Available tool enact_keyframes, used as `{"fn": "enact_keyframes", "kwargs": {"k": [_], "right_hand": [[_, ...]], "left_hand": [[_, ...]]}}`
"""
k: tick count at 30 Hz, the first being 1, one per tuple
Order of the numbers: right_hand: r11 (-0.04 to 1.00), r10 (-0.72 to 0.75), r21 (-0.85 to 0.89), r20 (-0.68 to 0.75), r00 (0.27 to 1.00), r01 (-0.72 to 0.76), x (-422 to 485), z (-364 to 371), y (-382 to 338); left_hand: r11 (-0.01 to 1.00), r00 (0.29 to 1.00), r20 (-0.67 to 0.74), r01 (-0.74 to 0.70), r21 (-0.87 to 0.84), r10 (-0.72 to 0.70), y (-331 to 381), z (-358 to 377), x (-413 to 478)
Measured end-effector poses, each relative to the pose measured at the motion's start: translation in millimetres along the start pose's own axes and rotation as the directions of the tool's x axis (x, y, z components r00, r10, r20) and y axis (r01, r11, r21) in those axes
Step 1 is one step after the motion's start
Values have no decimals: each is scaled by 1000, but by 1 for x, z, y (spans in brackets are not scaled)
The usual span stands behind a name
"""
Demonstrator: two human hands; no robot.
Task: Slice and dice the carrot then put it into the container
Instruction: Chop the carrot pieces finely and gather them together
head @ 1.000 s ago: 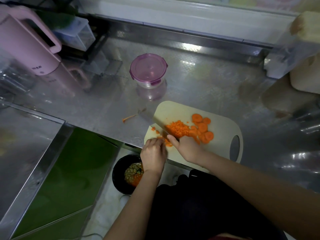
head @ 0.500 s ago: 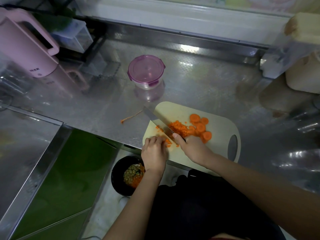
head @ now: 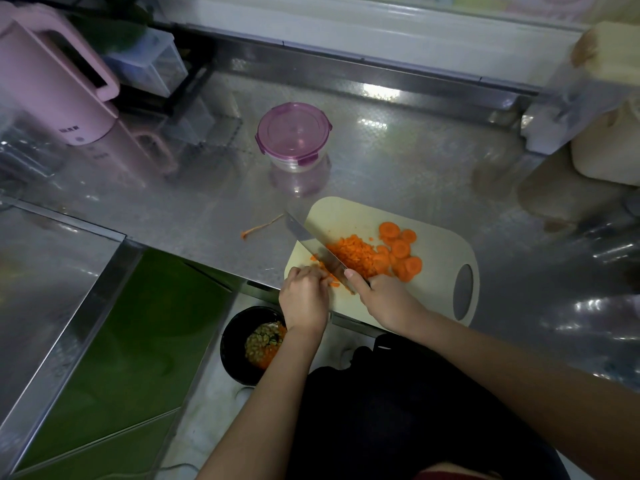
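In the head view, the right hand [head: 384, 299] is gripping the handle of a knife [head: 311, 244], with one finger stretching onto the blade. The blade is slanting across the near-left part of the cutting board [head: 440, 258], its tip reaching out over the tabletop [head: 398, 168]. The left hand [head: 304, 296] is curling its fingers over carrot bits [head: 334, 284] just beside the blade; whether it is actually gripping them I cannot tell. A diced carrot pile [head: 353, 252] is lying against the blade's far side, touching round carrot slices [head: 398, 247] to its right. The container [head: 292, 136] is standing lidded on the tabletop, well apart from the board. A carrot peel [head: 261, 227] is lying near the knife tip.
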State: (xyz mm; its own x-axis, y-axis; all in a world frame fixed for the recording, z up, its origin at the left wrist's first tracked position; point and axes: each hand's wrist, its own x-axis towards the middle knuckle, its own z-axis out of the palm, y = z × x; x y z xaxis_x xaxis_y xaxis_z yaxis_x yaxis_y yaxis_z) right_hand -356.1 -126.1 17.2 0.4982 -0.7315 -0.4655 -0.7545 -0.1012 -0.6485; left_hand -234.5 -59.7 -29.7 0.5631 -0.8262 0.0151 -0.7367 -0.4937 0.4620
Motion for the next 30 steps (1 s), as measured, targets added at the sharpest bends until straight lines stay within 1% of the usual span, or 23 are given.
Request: {"fn": "enact_keyframes", "kwargs": {"k": [3, 7, 11, 14, 21, 25, 27, 30], "right_hand": [[1000, 13, -25, 13, 1000, -13, 0, 0, -1], [995, 21, -99, 70, 997, -14, 1, -1, -4], [999, 29, -41, 132, 991, -23, 3, -2, -7], [997, 43, -65, 144, 989, -34, 7, 3, -6], [996, 21, -93, 137, 990, -9, 8, 7, -8], [991, 30, -132, 102, 994, -17, 13, 6, -8], [996, 42, -84, 87, 995, -35, 15, 5, -5], [998, 55, -14, 17, 998, -55, 15, 4, 1]], "left_hand": [[1000, 1000, -7, -5, 5, 5, 0, -2, 0], [994, 997, -38, -63, 86, 67, 5, -5, 0], [991, 997, -43, -64, 117, 70, 6, -4, 0], [989, 995, -41, -86, 117, 91, 6, -4, 0], [986, 987, -83, -129, 102, 138, -2, 2, -1], [982, 980, -120, -142, 121, 157, -2, 4, -2], [986, 981, -133, -128, 106, 142, -3, 7, -2], [998, 993, -103, -58, 2, 58, -5, 10, -3]]}}
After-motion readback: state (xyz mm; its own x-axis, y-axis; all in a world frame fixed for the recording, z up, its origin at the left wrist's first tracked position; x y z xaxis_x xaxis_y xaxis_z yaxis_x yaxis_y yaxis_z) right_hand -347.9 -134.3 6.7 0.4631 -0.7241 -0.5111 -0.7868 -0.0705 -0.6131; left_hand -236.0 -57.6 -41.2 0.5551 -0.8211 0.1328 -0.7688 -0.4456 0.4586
